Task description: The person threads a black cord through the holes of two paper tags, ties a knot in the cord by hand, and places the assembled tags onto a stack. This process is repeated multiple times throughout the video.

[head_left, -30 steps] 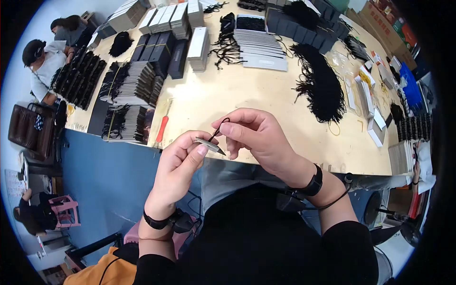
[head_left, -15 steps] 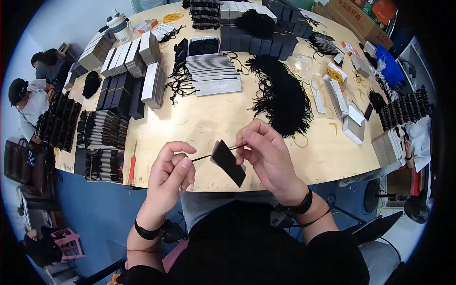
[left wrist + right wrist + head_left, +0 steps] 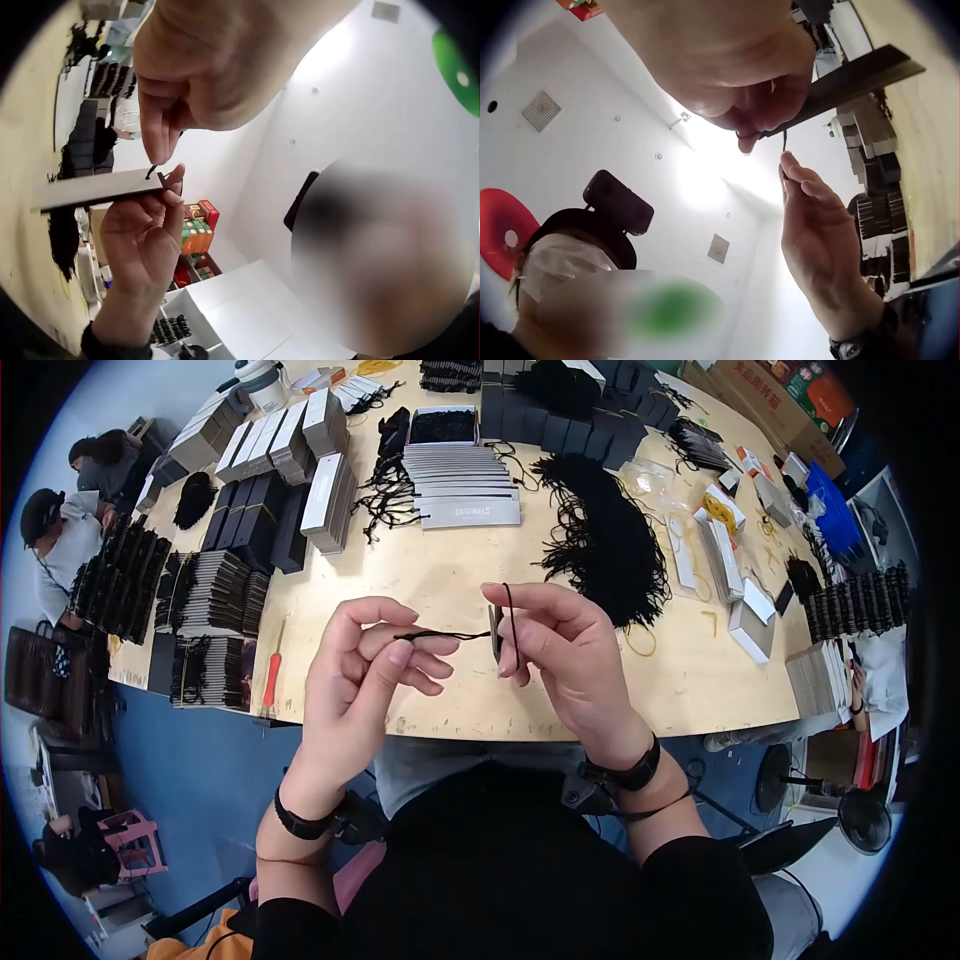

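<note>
Between the two hands runs a thin black cord (image 3: 445, 634), threaded through a hole near one end of a long, narrow hang tag (image 3: 97, 189). The tag looks pale on one side and black on the other (image 3: 847, 84). My left hand (image 3: 345, 685) pinches the cord between thumb and fingers. At the tag's holed end, my right hand (image 3: 580, 660) grips the tag, with a loop of cord standing up by its index finger. In the head view the tag is seen nearly edge-on, partly behind the right fingers.
Beyond the hands lie a row of pale tags (image 3: 465, 510) and a heap of black cords (image 3: 605, 545). Banded tag bundles (image 3: 215, 595), black boxes (image 3: 240, 525) and a red-handled tool (image 3: 271, 680) are on the left. An open white box (image 3: 750, 625) stands at right.
The tag passed from the left hand to hanging on the cord between both hands, then into the right hand's grip, turned edge-on. The left hand moved away leftward, drawing the cord out.
</note>
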`<action>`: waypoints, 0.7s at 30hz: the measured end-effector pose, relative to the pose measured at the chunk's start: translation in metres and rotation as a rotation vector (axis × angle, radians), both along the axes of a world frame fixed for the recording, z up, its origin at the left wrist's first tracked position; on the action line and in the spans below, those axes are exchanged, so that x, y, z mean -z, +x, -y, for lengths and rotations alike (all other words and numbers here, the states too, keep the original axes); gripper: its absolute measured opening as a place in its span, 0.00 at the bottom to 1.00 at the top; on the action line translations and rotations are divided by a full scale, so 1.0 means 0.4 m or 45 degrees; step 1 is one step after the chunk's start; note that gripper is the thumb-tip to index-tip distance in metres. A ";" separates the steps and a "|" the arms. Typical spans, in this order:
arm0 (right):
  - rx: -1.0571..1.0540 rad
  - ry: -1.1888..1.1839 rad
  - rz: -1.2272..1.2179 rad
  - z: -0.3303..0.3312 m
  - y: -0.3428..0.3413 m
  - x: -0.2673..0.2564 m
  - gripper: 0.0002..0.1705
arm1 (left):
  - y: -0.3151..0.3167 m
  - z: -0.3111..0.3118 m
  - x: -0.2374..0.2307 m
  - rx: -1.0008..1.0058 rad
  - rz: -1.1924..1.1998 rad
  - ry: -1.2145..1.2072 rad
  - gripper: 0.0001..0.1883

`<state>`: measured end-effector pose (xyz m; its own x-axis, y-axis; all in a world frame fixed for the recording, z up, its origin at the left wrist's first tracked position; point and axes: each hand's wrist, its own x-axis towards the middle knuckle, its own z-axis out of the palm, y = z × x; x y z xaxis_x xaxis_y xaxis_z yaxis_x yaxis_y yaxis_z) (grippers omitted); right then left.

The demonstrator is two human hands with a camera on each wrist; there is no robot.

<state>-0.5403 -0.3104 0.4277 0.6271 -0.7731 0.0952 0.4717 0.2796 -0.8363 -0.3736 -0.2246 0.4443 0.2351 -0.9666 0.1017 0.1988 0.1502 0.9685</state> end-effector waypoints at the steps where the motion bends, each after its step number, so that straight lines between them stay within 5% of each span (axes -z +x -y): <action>1: 0.006 -0.093 -0.144 0.000 -0.002 -0.011 0.15 | 0.000 -0.002 -0.004 -0.001 0.175 0.011 0.08; 3: 0.045 -0.190 -0.280 -0.007 0.005 -0.040 0.17 | -0.003 0.003 -0.019 -0.070 0.655 0.002 0.06; 6: 0.060 -0.416 -0.364 -0.011 0.015 -0.028 0.17 | -0.002 0.024 -0.015 -0.063 0.860 -0.150 0.04; 10: 0.315 -0.771 -0.628 -0.026 0.026 -0.038 0.14 | -0.026 0.027 0.014 0.083 -0.044 0.073 0.06; 16: 0.562 -1.373 -0.840 -0.026 0.035 -0.039 0.13 | -0.020 0.025 0.025 0.236 -0.742 0.277 0.10; 21: 0.838 -1.831 -0.925 -0.039 0.059 -0.034 0.12 | -0.036 0.017 0.027 0.139 -0.442 0.177 0.11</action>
